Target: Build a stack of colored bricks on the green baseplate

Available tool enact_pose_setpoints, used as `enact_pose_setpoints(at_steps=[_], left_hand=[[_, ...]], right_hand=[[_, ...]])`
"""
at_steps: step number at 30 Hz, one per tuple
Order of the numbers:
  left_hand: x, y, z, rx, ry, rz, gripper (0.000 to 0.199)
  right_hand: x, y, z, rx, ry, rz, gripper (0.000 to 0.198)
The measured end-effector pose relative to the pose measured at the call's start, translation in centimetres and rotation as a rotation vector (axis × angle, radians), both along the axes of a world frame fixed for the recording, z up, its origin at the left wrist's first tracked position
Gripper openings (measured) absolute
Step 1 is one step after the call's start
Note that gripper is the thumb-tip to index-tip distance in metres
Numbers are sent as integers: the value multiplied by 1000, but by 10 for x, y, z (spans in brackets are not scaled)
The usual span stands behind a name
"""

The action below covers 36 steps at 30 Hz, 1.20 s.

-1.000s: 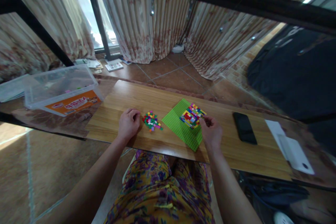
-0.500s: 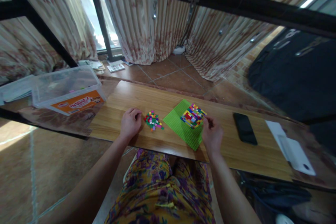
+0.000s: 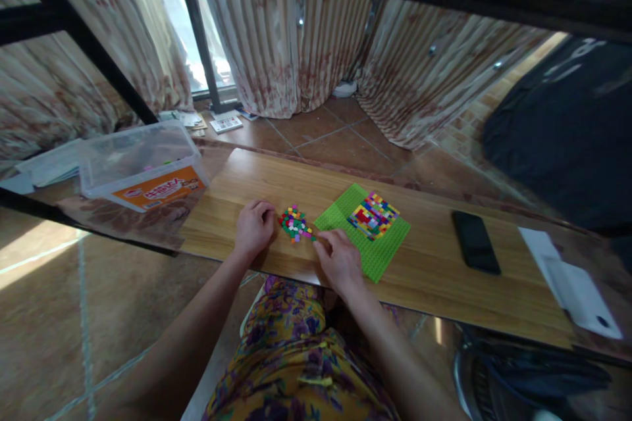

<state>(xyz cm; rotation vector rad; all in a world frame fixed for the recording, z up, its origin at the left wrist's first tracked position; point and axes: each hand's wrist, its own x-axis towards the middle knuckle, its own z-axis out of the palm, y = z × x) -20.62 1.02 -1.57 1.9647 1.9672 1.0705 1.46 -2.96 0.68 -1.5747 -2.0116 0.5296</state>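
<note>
A heap of small coloured toy bricks (image 3: pixel 295 224) lies on the wooden board between my hands. My left hand (image 3: pixel 254 229) rests at the heap's left side, fingers curled in; whether anything is inside them is hidden. With thumb and forefinger, my right hand (image 3: pixel 340 260) pinches at a small green brick (image 3: pixel 313 238) on the heap's right edge. Under and beside that hand is a green studded baseplate (image 3: pixel 379 262), turned cornerwise. On its upper part sits a square mosaic of many-coloured bricks (image 3: pixel 374 216), showing red, yellow, blue and white.
A clear plastic box (image 3: pixel 143 158) with an orange label stands at the left, some bricks inside. A black phone (image 3: pixel 475 242) lies right of the baseplate. Farther right are white flat pieces (image 3: pixel 577 289). The wooden board (image 3: pixel 424 296) lies on a glass-topped table.
My right hand has moved left from the mosaic's right edge to the brick heap's right edge. My left hand stays beside the heap. The view has shifted slightly.
</note>
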Motion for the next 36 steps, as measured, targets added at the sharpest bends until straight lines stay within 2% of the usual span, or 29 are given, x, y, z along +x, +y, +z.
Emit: enact_pose_setpoints(at_steps=[7, 13, 18, 21, 28, 31, 36], left_hand=[[0, 0, -1, 6, 10, -12, 19], [1, 0, 1, 7, 1, -3, 18], [0, 0, 1, 3, -2, 1, 18], [0, 0, 1, 11, -9, 8, 18], [-3, 2, -4, 20, -5, -6, 17], [-4, 2, -6, 27, 3, -9, 17], [-4, 2, -5, 17, 4, -4, 18]], right_hand=[[-12, 4, -7, -15, -127, -27, 17], [-7, 0, -3, -30, 23, -45, 21], [18, -7, 0, -96, 334, -211, 21], [41, -9, 1, -82, 434, -327, 26], [91, -4, 10, 62, 412, -510, 32], [101, 2, 12, 75, 376, -556, 35], [104, 13, 12, 102, 317, -547, 36]])
